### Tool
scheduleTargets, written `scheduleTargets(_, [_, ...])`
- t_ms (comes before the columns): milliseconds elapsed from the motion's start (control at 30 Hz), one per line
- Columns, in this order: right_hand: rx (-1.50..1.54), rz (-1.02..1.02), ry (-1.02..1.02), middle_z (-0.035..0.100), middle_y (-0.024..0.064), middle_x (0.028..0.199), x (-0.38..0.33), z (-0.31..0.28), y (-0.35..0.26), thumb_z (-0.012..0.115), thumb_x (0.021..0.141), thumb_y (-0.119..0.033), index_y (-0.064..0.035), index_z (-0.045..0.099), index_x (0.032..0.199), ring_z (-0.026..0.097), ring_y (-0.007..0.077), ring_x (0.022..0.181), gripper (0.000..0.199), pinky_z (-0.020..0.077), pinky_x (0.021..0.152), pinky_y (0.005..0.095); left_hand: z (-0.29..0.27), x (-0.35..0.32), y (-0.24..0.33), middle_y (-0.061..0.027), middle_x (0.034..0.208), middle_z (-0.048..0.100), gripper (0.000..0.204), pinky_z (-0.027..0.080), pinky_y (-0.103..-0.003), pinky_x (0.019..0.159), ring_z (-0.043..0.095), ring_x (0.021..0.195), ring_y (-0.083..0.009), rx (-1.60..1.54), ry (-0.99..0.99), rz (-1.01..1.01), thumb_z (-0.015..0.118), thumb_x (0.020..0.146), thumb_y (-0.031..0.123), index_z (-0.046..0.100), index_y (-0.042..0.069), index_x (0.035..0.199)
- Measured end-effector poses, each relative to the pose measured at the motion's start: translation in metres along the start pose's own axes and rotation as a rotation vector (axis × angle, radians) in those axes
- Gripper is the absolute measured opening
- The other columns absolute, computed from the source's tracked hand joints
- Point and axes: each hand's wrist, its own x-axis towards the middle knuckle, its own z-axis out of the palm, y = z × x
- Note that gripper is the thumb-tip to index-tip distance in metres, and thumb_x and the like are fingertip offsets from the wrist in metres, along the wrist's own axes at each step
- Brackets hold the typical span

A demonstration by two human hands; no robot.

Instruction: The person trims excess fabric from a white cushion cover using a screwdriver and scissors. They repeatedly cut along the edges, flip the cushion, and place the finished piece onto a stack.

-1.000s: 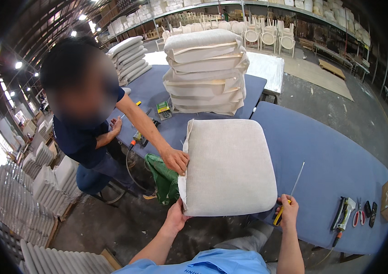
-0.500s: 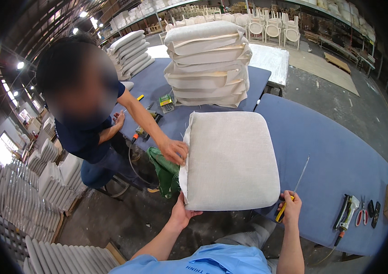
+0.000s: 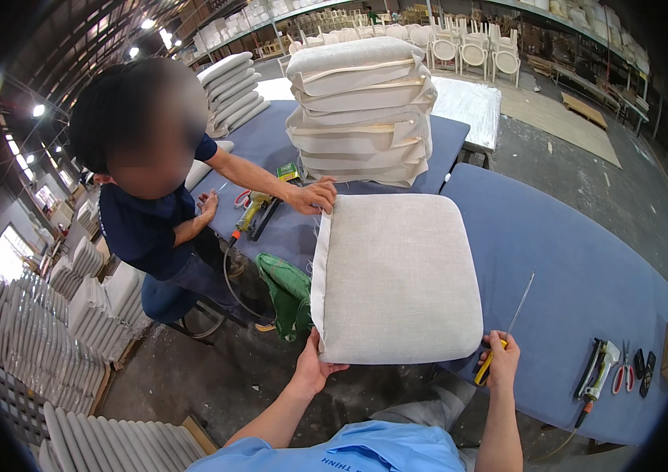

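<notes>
Beige square fabric cushion point(image 3: 398, 275) fills centre frame on the blue desk point(image 3: 585, 259), just above both hands: left hand point(image 3: 316, 366) fingers grip its lower-left corner, right hand point(image 3: 500, 358) fingers clasp a yellow-handled needle tool point(image 3: 499, 346).

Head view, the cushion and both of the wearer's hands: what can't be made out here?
- Left hand: its fingers go under the seat cushion, so the grip is hidden.
- Underside of the cushion: faces away from the head view.
- Right hand: the yellow-handled tool is mostly covered; its thin rod is too fine to identify.
- Tools at the table edge: small and bent by the fisheye rim.
</notes>
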Motion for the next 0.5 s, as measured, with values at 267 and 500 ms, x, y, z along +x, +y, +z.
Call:
scheduleTargets(267, [0.002, 0.000, -0.017, 0.070, 0.0064, 0.091, 0.0021, 0.0003, 0.0019, 0.067, 0.106, -0.020, -0.0017, 0.066, 0.107, 0.058, 0.0095, 0.055, 0.019, 0.0509, 0.048, 0.0265, -0.0016, 0.0008, 0.0002, -0.0094, 0.136, 0.066, 0.057, 0.060, -0.050, 0.086, 0.071, 0.110, -0.0304, 0.011, 0.019, 0.004, 0.029, 0.113, 0.059, 0.042, 0.021, 0.153])
scheduleTargets(500, [-0.017, 0.002, -0.016, 0.070, 0.0055, 0.091, 0.0034, -0.0029, 0.0028, 0.067, 0.106, -0.022, -0.0036, 0.065, 0.108, 0.058, 0.0098, 0.054, 0.018, 0.0513, 0.047, 0.0270, 0.0015, 0.0022, 0.0026, -0.0082, 0.145, 0.061, 0.055, 0.059, -0.052, 0.091, 0.067, 0.119, -0.0301, 0.022, 0.052, 0.017, 0.030, 0.114, 0.053, 0.041, 0.019, 0.156])
